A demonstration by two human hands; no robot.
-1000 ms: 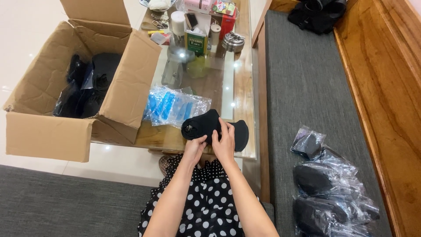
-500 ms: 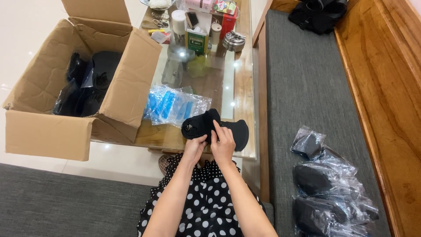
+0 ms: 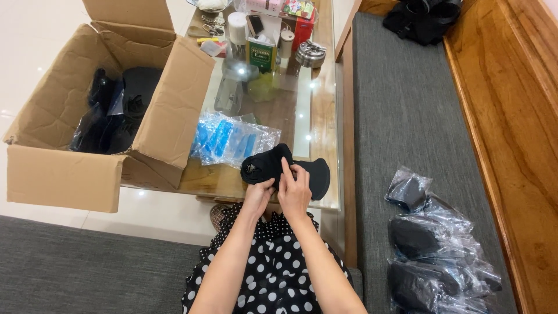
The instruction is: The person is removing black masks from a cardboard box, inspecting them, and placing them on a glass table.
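Both hands meet over the near edge of the glass-topped table point(image 3: 317, 125), holding a black fabric piece point(image 3: 273, 166) that lies with its long axis running left to right along that edge. The left hand point(image 3: 258, 195) pinches the piece's lower left part, thumb on top and fingers curled beneath. The right hand point(image 3: 295, 189) grips near the middle, index finger stretched up across the fabric and the rest closed on it. The piece's rounded right end point(image 3: 317, 177) sticks out past the right hand, toward the table's near right corner.

It seems to be a soft moulded pad, though the dark folds make its shape hard to read. A packet of blue sachets point(image 3: 229, 139) lies just beyond it on the table, close but apart. The open cardboard box point(image 3: 174, 110) stands to the left, and bagged black pieces point(image 3: 433, 250) lie on the grey cushion point(image 3: 401, 116) to the right.
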